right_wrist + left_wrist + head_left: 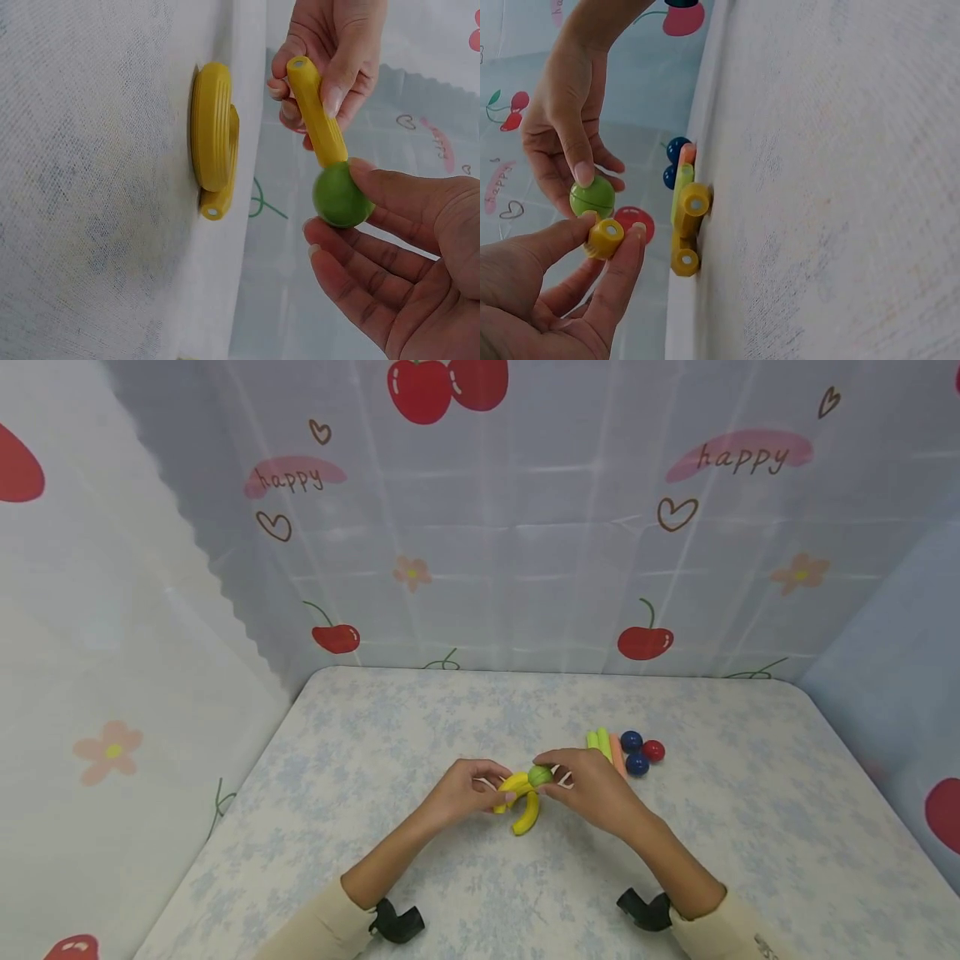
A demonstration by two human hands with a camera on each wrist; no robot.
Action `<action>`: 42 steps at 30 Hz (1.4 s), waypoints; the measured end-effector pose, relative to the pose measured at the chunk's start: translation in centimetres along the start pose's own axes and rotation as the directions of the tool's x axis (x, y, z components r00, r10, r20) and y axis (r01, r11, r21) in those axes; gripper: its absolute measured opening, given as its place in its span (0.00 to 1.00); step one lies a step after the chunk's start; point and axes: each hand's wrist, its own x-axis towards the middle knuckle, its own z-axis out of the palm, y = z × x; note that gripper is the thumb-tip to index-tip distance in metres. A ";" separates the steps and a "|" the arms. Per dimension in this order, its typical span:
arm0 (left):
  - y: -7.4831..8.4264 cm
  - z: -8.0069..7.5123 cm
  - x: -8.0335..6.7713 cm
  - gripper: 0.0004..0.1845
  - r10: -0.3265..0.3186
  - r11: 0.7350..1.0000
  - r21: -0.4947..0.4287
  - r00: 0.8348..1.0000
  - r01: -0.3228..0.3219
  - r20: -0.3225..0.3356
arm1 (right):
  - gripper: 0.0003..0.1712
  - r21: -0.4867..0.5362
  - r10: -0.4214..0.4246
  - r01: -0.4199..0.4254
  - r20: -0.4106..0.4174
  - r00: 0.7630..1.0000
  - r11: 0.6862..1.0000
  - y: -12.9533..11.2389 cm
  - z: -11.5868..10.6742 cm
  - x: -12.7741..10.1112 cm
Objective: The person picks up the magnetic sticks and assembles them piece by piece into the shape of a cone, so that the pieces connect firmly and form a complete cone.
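Observation:
My left hand (459, 792) pinches a yellow curved magnetic rod (318, 112) between thumb and fingers, above the table. Opposite it, my right hand (600, 792) holds a green ball (342, 196) with its thumb and fingertips. The ball sits right at one end of the held rod; the rod's other end shows a small silvery disc in the right wrist view. Beneath the hands, two more yellow curved rods (212, 127) lie on the table, overlapping in that view.
Past my right hand, light green sticks (603, 742) and an orange stick (618, 755) lie side by side. Next to them are two dark blue balls (632, 742) and a red ball (653, 751). A patterned cloth covers the table (375, 727); a printed curtain (525, 543) hangs behind it.

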 end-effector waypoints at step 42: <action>-5.2 -2.9 1.7 0.21 -0.113 0.894 -0.418 0.983 0.164 0.146 | 0.14 0.008 -0.016 0.015 0.181 0.983 1.000 2.9 2.2 3.6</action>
